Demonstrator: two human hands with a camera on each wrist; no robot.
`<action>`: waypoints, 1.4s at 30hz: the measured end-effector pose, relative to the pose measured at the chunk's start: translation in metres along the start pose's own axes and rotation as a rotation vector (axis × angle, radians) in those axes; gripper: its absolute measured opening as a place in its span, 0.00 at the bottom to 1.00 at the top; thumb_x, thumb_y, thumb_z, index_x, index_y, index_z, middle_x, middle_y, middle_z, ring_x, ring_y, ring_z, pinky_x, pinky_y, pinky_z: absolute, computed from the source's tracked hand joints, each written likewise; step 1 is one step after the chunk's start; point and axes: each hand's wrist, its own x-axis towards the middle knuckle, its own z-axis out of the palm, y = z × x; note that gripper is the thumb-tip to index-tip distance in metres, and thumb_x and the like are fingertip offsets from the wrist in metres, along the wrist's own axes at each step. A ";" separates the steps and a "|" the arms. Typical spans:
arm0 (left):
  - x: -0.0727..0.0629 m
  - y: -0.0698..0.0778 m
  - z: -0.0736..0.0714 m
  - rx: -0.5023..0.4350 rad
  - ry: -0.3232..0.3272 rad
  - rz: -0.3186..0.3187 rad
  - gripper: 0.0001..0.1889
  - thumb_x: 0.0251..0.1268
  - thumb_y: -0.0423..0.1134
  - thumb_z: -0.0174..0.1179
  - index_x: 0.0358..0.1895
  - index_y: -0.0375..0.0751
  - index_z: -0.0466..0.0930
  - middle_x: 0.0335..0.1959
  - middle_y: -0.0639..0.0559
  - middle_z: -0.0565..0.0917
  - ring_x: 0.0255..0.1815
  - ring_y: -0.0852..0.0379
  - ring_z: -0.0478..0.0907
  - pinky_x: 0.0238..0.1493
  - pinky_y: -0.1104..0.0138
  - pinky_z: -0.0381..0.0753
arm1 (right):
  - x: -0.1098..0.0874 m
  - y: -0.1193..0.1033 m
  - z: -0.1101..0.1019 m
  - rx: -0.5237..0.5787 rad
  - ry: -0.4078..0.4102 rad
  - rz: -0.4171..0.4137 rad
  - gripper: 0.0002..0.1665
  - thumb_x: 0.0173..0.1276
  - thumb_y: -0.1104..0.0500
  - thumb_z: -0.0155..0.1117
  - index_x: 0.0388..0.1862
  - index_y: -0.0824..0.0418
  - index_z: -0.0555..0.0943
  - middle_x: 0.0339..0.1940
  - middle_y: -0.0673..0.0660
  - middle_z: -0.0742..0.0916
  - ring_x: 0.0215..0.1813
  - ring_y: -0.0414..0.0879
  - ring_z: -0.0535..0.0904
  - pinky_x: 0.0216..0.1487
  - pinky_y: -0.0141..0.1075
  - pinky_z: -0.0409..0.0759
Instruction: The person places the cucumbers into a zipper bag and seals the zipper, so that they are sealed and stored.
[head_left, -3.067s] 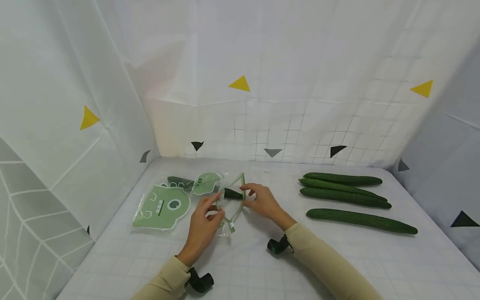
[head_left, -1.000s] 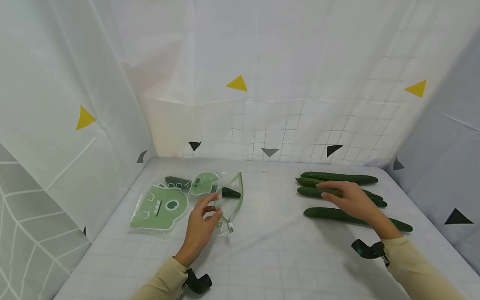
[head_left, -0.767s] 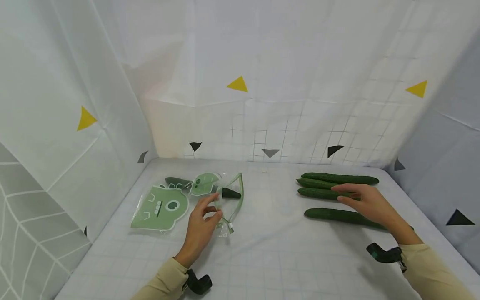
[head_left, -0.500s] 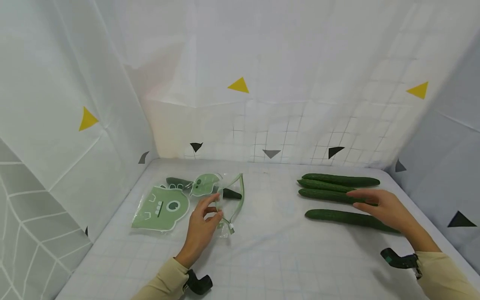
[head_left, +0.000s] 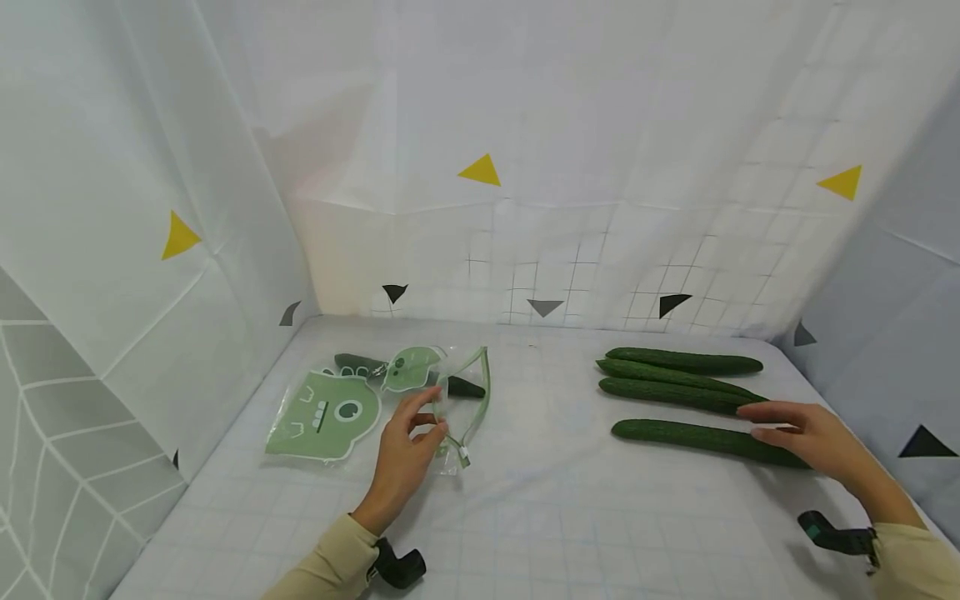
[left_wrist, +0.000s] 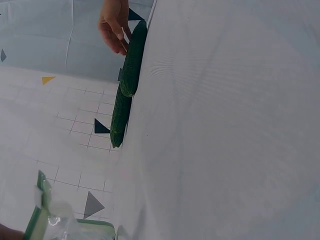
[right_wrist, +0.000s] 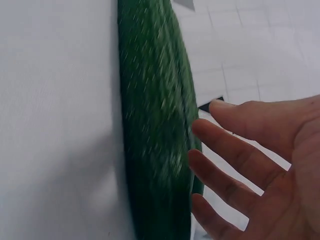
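At left, the clear bag, a cucumber inside, could sag closed if the left hand, reaching forward and pinching its mouth's edge, slackened. At right, a nudge might roll the front cucumber, where the right hand hangs, fingers parted, gripping nothing (contact unclear).

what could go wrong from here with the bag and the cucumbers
Only the left hand pinches the bag, so its mouth may sag shut. The cucumber inside has its tip by that mouth, so it might block another. The right hand is near one end of the nearest cucumber; gripped there, it could tip or drop.
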 end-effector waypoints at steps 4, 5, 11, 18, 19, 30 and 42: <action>-0.001 0.000 0.000 0.005 0.002 0.001 0.28 0.70 0.26 0.65 0.72 0.42 0.77 0.64 0.47 0.77 0.53 0.47 0.80 0.48 0.67 0.81 | -0.007 0.018 -0.001 -0.020 -0.002 0.018 0.20 0.73 0.61 0.71 0.60 0.68 0.84 0.55 0.50 0.87 0.54 0.18 0.71 0.45 0.25 0.78; -0.001 0.000 0.000 0.006 0.002 -0.002 0.28 0.70 0.26 0.64 0.72 0.42 0.77 0.64 0.47 0.77 0.53 0.47 0.80 0.48 0.67 0.81 | -0.009 0.021 -0.001 -0.028 -0.008 0.023 0.20 0.73 0.60 0.71 0.60 0.69 0.84 0.54 0.48 0.88 0.54 0.19 0.72 0.44 0.25 0.78; -0.001 0.002 0.000 0.002 0.000 -0.022 0.28 0.70 0.26 0.64 0.72 0.44 0.76 0.65 0.49 0.77 0.54 0.48 0.79 0.49 0.66 0.81 | -0.020 0.036 -0.001 -0.036 -0.089 0.118 0.27 0.71 0.57 0.74 0.62 0.72 0.82 0.55 0.59 0.88 0.51 0.19 0.72 0.43 0.27 0.78; -0.001 0.002 0.000 0.004 0.009 -0.029 0.28 0.70 0.25 0.64 0.72 0.45 0.77 0.64 0.50 0.78 0.54 0.48 0.79 0.48 0.66 0.81 | -0.028 0.044 -0.003 -0.060 -0.113 0.124 0.29 0.69 0.54 0.75 0.64 0.68 0.82 0.58 0.50 0.85 0.53 0.15 0.64 0.46 0.34 0.77; -0.001 0.002 0.000 0.007 0.010 -0.028 0.28 0.70 0.25 0.64 0.72 0.44 0.77 0.64 0.49 0.78 0.54 0.48 0.79 0.48 0.66 0.81 | -0.029 0.044 -0.003 -0.070 -0.116 0.123 0.30 0.68 0.54 0.76 0.64 0.68 0.82 0.59 0.53 0.85 0.53 0.15 0.64 0.46 0.35 0.77; 0.000 0.001 0.000 0.009 0.010 -0.002 0.27 0.70 0.25 0.64 0.72 0.42 0.77 0.64 0.47 0.78 0.54 0.46 0.79 0.48 0.67 0.81 | -0.031 0.042 -0.002 -0.211 -0.068 0.087 0.29 0.61 0.54 0.81 0.58 0.66 0.86 0.57 0.69 0.85 0.50 0.20 0.68 0.46 0.45 0.79; 0.000 0.001 0.001 -0.014 0.001 -0.011 0.27 0.70 0.25 0.64 0.71 0.43 0.77 0.64 0.46 0.78 0.54 0.45 0.79 0.48 0.67 0.81 | -0.039 0.045 0.008 -0.107 0.031 0.108 0.29 0.64 0.54 0.79 0.61 0.66 0.85 0.57 0.58 0.85 0.52 0.12 0.60 0.43 0.16 0.62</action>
